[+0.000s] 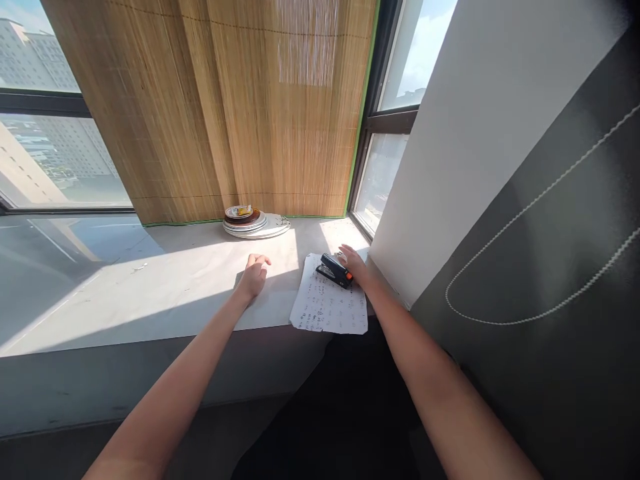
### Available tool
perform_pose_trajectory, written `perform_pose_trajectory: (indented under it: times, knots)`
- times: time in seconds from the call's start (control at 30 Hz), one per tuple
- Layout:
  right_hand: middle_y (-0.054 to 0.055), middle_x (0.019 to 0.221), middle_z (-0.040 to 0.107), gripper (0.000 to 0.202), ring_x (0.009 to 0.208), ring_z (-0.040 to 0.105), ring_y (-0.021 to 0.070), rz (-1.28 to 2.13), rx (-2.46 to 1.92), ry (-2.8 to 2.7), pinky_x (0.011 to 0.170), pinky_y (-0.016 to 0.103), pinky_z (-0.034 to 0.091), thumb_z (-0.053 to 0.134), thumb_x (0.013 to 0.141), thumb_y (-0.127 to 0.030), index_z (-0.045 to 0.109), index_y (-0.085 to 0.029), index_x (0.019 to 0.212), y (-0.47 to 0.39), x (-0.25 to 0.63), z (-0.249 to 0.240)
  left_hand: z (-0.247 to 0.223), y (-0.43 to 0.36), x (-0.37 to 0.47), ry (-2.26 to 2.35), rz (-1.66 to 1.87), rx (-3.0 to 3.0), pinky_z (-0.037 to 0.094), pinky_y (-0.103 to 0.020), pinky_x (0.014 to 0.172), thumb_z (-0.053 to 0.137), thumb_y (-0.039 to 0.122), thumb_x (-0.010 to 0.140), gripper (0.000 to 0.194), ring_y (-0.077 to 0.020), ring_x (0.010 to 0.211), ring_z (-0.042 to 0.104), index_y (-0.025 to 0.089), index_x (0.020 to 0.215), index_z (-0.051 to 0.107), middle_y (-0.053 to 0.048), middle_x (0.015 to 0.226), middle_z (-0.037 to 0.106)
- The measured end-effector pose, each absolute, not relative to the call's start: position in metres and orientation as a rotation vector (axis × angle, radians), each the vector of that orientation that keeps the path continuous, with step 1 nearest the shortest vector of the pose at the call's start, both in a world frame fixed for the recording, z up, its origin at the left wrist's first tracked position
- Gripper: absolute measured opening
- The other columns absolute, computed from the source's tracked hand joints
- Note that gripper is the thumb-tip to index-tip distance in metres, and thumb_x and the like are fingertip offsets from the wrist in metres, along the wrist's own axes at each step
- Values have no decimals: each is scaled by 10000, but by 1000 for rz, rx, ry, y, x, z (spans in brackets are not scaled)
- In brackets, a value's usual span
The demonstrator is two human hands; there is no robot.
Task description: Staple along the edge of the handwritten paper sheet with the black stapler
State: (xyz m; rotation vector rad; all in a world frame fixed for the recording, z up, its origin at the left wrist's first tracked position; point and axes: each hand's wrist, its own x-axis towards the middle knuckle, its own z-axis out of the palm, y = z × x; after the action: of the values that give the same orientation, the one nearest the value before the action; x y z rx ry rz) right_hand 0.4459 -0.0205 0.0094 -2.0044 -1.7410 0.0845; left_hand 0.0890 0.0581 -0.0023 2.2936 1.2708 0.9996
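My left hand (256, 275) rests on the white window sill (200, 287), its fingers curled into a loose fist with nothing visible in them. Beside the back end of a black stapler (334, 271) is my right hand (353, 264). Its fingers are bent together around something small and pale that I cannot make out. The stapler has an orange-red part near my right hand and lies slantwise on a sheet of paper (330, 310). Handwritten rows cover the paper, whose near edge sticks out slightly over the sill's front edge.
A stack of plates (245, 225) stands at the back of the sill, with a small yellow item (245, 211) on top. Behind it hangs a bamboo blind (240, 120) between windows. A wall (430, 153) and a looped cord (480, 322) bound the right side.
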Motion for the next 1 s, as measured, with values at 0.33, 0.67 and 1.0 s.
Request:
perform_pose_trajectory:
  times: [0.33,0.67,1.0]
  knots:
    - [145,1800,277,529,1689,209,285,296,-1848,-2180,1363,569,171,262,1150,-260,476,-160,1624,28,324,9,13,52,9,1989,720,2250,310,-688,1225,524,179,914,336,-418,1455,491,248,1177,721,-175,1488,623]
    - [76,1780,345,552,1654,297,310,354,-1548,-2293,1344,580,230,406,1095,-276,488,-213,1637,91,183,2,10,64,-36,2130,774,1924,341,-639,1202,403,282,1003,391,-407,1394,577,208,1187,740,-219,1429,671]
    - [110,1791,295,580,1661,291,267,280,-1559,-2209,1330,432,262,437,1097,-277,442,-159,1665,64,255,-12,1,64,-36,2091,784,2112,399,-644,1172,372,280,1012,397,-413,1356,602,185,1188,715,-238,1391,676]
